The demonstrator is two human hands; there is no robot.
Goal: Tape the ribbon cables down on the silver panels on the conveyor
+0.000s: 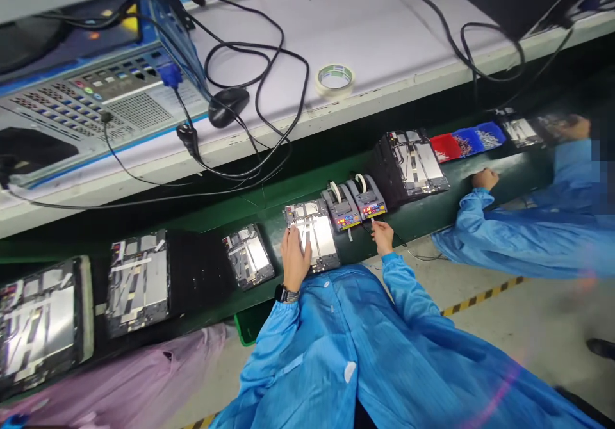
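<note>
My left hand [295,257], with a dark watch at the wrist, lies with fingers outstretched on the left side of an opened tablet [323,240]. The tablet's metal plate and inner parts face up. Just right of it stand two grey tape dispensers [343,206] side by side, each with a pale tape roll and lit buttons. At the front of the right-hand tape dispenser [367,197], my right hand [383,237] pinches the end of a small strip of tape [373,221]. Another short strip hangs from the left dispenser.
More opened tablets [248,256] lie along the green bench, with a tablet stack [416,163] beyond the dispensers. Red and blue bins [466,141] hold small parts. A co-worker's hand [485,178] rests at right. The shelf carries a computer case [106,96], cables, a mouse [229,107] and tape roll [335,79].
</note>
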